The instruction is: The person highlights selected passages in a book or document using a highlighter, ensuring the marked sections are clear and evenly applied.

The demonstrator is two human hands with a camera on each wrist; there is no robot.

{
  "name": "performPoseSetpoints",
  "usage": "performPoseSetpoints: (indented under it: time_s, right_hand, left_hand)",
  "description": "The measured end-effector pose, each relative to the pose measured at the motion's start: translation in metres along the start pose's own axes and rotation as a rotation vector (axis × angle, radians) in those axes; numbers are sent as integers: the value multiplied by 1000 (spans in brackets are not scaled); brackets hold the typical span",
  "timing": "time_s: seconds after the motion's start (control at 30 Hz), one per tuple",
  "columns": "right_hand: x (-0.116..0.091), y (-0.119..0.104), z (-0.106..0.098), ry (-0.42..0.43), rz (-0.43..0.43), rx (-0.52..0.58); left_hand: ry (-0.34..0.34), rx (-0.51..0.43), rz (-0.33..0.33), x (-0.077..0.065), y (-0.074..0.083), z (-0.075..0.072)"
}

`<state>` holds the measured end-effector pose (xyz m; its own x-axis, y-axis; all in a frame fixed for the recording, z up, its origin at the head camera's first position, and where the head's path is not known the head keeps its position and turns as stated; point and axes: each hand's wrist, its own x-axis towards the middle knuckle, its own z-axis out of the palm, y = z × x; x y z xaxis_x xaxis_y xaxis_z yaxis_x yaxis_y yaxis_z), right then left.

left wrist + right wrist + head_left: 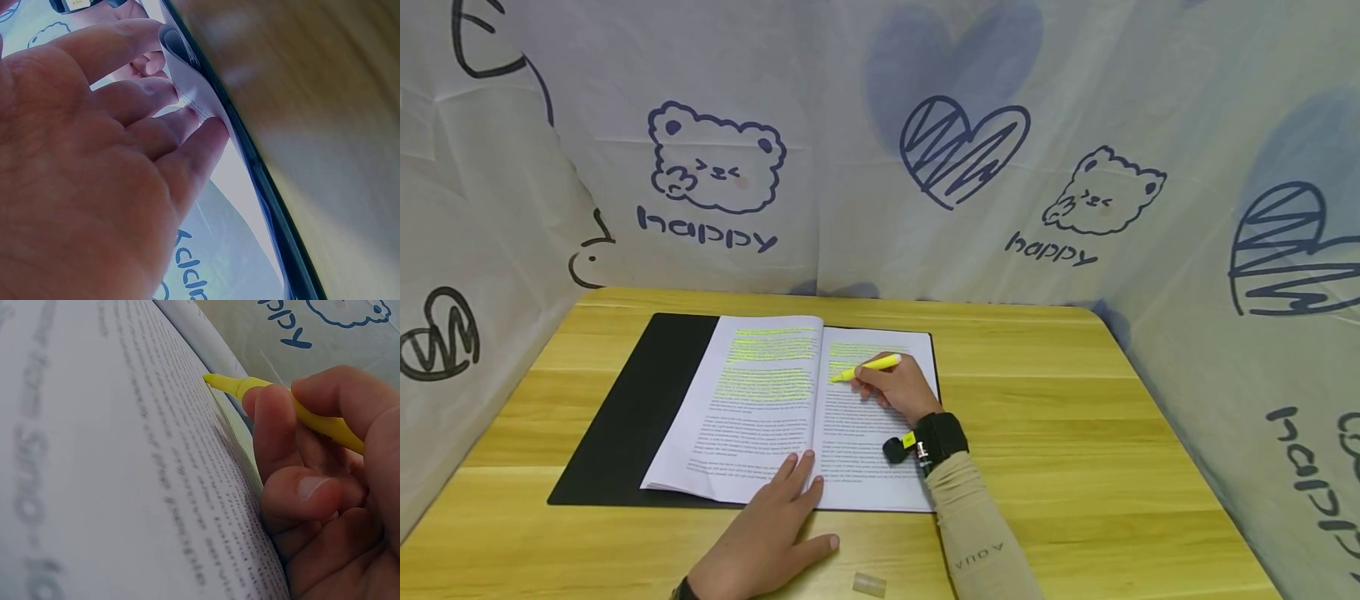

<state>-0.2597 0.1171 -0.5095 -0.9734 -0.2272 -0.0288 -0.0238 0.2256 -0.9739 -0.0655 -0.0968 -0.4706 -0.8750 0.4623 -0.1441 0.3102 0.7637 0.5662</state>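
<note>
A printed booklet (pixel 752 442) lies spread flat in a black folder (pixel 625 417). Yellow highlighting covers the upper lines of its left page and the top lines of the right page (pixel 865 425). My right hand (pixel 901 387) pinches a yellow highlighter (pixel 880 363) between thumb and fingers, its tip at the text near the fold. In the right wrist view the highlighter (pixel 250 387) points at the printed lines. My left hand (pixel 767 533) rests with extended fingers on the bottom of the pages by the fold. The left wrist view shows its fingertips touching the curled paper (pixel 194 81).
A small translucent cylindrical piece (pixel 869 584) lies on the wooden table (pixel 1075 467) near its front edge, right of my left hand. White curtains (pixel 842 183) with printed bears and hearts stand behind and at both sides of the table.
</note>
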Motion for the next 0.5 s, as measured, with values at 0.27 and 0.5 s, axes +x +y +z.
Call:
performPoseSetpoints:
  time_s: [0.27,0.5]
  right_hand:
    - [0,-1,0,6,0,-12]
    - [0,-3,0,21,17,-33]
  left_hand:
    - [-2,3,-6,0,0,0]
    - [-3,3,-7,0,0,0]
